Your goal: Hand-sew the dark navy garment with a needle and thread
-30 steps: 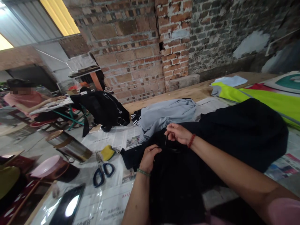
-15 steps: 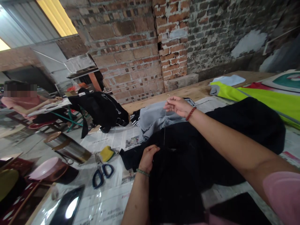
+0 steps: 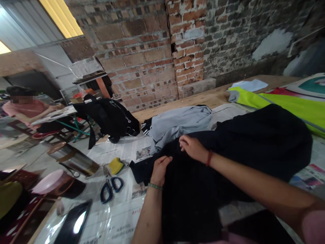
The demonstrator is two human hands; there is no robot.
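A dark garment (image 3: 193,193), black or very dark navy, is spread over my lap and the table. My left hand (image 3: 160,169), with a green beaded bracelet, pinches a fold of it between thumb and fingers. Just right of and a little above it is my right hand (image 3: 194,148), wearing a red braided bracelet. Its fingers are curled in a pinch close over the cloth. A fine thread ran from the cloth to this hand a moment earlier; against the dark fabric it does not show now. Whether a needle is between the fingers is too small to see.
Scissors (image 3: 109,188), a yellow sponge (image 3: 116,166), a steel flask (image 3: 73,159) and a phone (image 3: 73,222) lie to the left. Behind are a black bag (image 3: 109,118) and grey cloth (image 3: 177,122). An iron (image 3: 313,84) stands far right. A person (image 3: 27,108) sits at another table.
My right hand has come down and towards me, from above the grey cloth to the dark garment. The taut thread is no longer visible. My left hand keeps its pinch in place.
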